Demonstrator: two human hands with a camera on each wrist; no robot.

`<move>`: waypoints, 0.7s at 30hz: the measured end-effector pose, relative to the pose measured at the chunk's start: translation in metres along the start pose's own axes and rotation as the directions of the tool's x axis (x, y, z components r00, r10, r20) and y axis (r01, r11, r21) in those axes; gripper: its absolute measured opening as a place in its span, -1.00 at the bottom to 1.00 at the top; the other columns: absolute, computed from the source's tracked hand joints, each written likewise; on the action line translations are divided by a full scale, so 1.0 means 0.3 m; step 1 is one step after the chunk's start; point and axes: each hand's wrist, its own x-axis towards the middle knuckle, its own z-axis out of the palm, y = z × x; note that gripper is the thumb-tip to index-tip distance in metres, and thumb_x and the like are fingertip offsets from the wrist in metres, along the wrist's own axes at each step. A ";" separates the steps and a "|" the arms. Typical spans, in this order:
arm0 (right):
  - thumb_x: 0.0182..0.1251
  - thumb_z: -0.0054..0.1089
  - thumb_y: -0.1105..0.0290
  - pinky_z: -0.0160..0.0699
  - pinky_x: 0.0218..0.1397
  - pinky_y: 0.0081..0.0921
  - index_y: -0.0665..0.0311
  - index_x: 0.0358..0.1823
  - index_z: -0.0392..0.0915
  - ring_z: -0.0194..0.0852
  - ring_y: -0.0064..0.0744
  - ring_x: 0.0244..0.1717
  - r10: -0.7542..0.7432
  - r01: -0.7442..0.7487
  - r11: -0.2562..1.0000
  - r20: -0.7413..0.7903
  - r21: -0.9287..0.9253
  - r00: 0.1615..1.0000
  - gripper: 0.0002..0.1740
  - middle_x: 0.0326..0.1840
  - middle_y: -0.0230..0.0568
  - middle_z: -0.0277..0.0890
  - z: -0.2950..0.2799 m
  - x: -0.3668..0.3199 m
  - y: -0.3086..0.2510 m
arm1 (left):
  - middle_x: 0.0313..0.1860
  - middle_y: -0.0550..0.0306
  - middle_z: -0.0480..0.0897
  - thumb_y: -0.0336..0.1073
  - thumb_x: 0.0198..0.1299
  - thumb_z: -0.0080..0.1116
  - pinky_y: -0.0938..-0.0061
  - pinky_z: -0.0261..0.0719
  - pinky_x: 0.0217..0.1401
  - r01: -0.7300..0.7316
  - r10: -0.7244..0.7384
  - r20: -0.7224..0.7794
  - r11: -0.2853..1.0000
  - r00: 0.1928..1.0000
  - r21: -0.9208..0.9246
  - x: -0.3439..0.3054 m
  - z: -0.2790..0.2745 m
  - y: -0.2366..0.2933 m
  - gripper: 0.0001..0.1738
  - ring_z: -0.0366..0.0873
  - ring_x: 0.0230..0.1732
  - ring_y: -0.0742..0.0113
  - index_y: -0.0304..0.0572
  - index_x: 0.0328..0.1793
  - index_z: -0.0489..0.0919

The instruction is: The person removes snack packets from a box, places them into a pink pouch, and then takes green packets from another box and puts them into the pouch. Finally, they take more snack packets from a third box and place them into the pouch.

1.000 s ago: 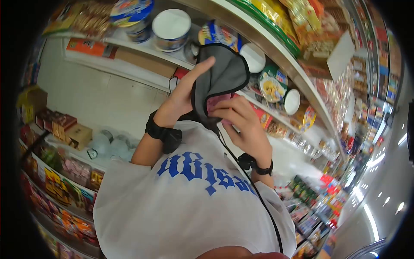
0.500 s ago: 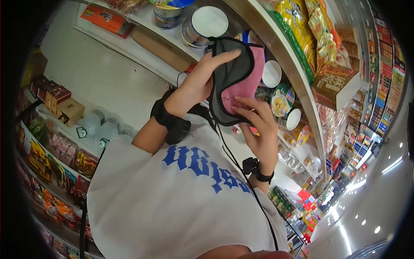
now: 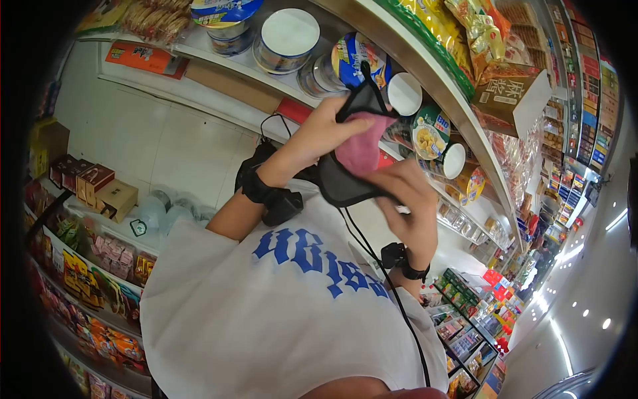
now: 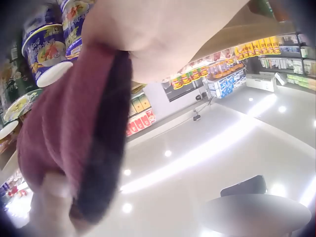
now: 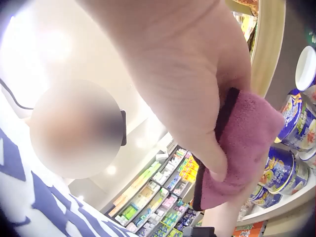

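Note:
A soft cloth piece [image 3: 359,149], grey on one side and pink on the other with black edging, is held up and bent in front of the chest. The left hand [image 3: 316,136] grips its upper left part, thumb lying over the pink side. Around its lower right edge the right hand [image 3: 411,199], slightly blurred, has bent fingers. In the left wrist view the pink cloth [image 4: 64,123] hangs below the left hand [image 4: 153,29]. In the right wrist view the right thumb presses on the pink cloth [image 5: 247,143]; the fingers behind it are hidden.
A shelf with noodle cups [image 3: 286,40] stands behind the hands, with snack bags [image 3: 432,40] on a level beyond. Boxes [image 3: 116,199] and packaged snacks line the left. A black cable [image 3: 405,312] runs down over the white shirt [image 3: 286,319].
The cloth has been turned and bent: its pink side, largely hidden at first and then spread wide, now shows in the middle, with grey above and below. The right hand has moved slightly down.

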 end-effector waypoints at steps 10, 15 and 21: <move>0.25 0.43 0.51 0.62 0.21 -0.38 0.37 0.00 0.70 0.65 -0.33 0.13 0.520 -0.263 0.788 -0.373 0.557 0.768 -0.71 0.16 -0.08 0.64 0.055 0.006 0.154 | 0.25 0.12 0.62 -0.02 0.27 0.43 0.45 0.59 0.20 0.009 -0.043 0.389 0.996 0.920 0.091 -0.031 0.105 0.021 -0.23 0.57 0.24 0.39 -0.27 0.47 0.41; 0.28 0.47 0.46 0.61 0.09 -0.53 0.35 0.31 0.51 0.68 -0.49 -0.03 0.498 -0.403 0.832 -0.193 0.381 0.846 -0.43 -0.07 -0.16 0.74 0.029 -0.087 0.272 | 0.06 0.01 0.66 -0.29 0.31 0.38 0.43 0.52 0.23 -0.370 0.153 0.348 0.575 0.925 0.730 -0.011 0.108 -0.003 -0.59 0.53 0.13 0.47 -0.40 0.18 0.60; 0.29 0.50 0.39 0.54 0.27 -0.47 0.32 0.42 0.44 0.59 -0.41 0.19 0.505 0.015 0.378 -0.220 0.926 0.835 -0.32 0.16 -0.23 0.63 0.025 -0.086 0.251 | -0.01 0.29 0.70 -0.39 0.36 0.34 0.58 0.58 0.05 -0.056 0.036 0.143 0.989 0.989 0.138 -0.026 0.133 0.054 -0.66 0.58 -0.03 0.60 -0.38 0.20 0.64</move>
